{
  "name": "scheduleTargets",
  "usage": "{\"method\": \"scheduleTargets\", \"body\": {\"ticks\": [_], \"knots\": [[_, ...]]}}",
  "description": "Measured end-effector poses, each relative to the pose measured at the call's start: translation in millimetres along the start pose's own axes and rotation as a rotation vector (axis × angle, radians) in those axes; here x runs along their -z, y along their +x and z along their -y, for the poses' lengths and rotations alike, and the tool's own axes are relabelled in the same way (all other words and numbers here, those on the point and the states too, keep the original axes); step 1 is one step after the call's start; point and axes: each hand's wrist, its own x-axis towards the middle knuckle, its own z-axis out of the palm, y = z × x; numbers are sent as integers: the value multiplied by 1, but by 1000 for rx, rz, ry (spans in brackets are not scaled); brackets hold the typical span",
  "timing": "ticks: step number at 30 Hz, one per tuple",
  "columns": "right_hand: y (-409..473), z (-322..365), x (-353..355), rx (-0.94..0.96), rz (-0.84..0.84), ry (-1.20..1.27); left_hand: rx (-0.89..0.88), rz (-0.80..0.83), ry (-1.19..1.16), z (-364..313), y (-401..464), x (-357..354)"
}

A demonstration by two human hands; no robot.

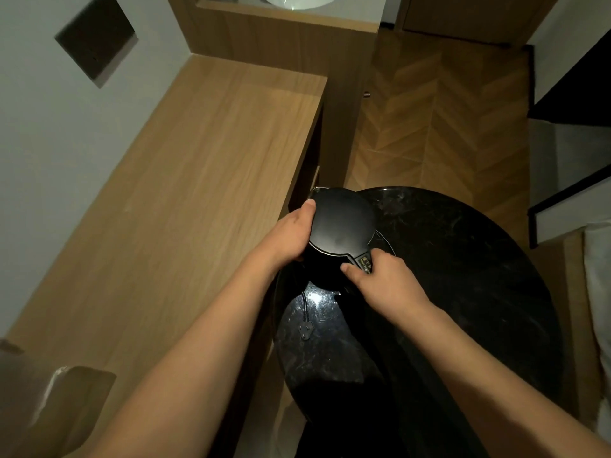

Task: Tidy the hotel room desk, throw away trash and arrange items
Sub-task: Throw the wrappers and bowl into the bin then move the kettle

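A black electric kettle (340, 226) is seen from above, over the left edge of a round black marble table (463, 266). My left hand (292, 231) grips the kettle's left side, thumb on the lid's rim. My right hand (383, 282) holds the kettle's handle near its switch panel. Below the kettle, a black power cord with a plug (305, 330) lies on the marble top. The long wooden desk (185, 180) runs along the wall to the left; its visible surface is bare.
A clear plastic bag or wrapper (49, 398) sits at the desk's near left corner. A dark panel (96, 38) is set in the grey wall. Herringbone wood floor (439, 104) lies beyond the table. A bed edge (598, 292) is at the right.
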Motion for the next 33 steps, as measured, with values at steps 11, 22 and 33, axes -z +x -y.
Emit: {"method": "scheduleTargets", "body": {"ticks": [11, 22, 33], "knots": [[-4, -1, -12, -1, -43, 45, -35, 11, -118, 16, -4, -3], [-17, -2, -5, -18, -18, 91, -123, -149, 0, 10, -19, -9], [-52, -20, 11, 545, -300, -226, -255, -702, 414, 40, -92, -36]]}}
